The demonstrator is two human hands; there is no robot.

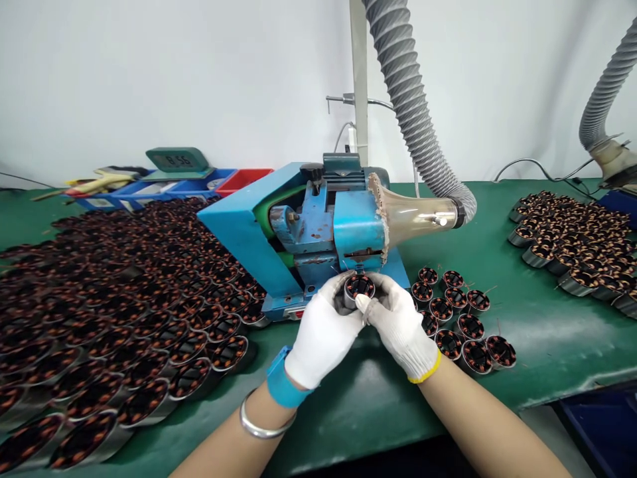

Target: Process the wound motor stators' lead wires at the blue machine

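Between my two gloved hands is a motor stator (359,287), a round metal ring with copper windings and a black centre. My left hand (323,332) grips its left side, fingers wrapped round the ring. My right hand (398,318) holds the right side, with the thumb at the near rim. Thin wire ends stick up at the stator's far edge. Just beyond it stands a blue belt-driven machine (358,222) with a narrow slot (365,253) in its front. Whether the wires touch the slot I cannot tell.
Many stators (149,318) cover the bench's left side. A smaller group (455,312) sits right of the machine, another cluster (582,239) farther right. A clear funnel (418,216) joins a grey hose (413,99). Blue bins (164,192), a red bin (243,179) and a clock (178,161) stand behind.
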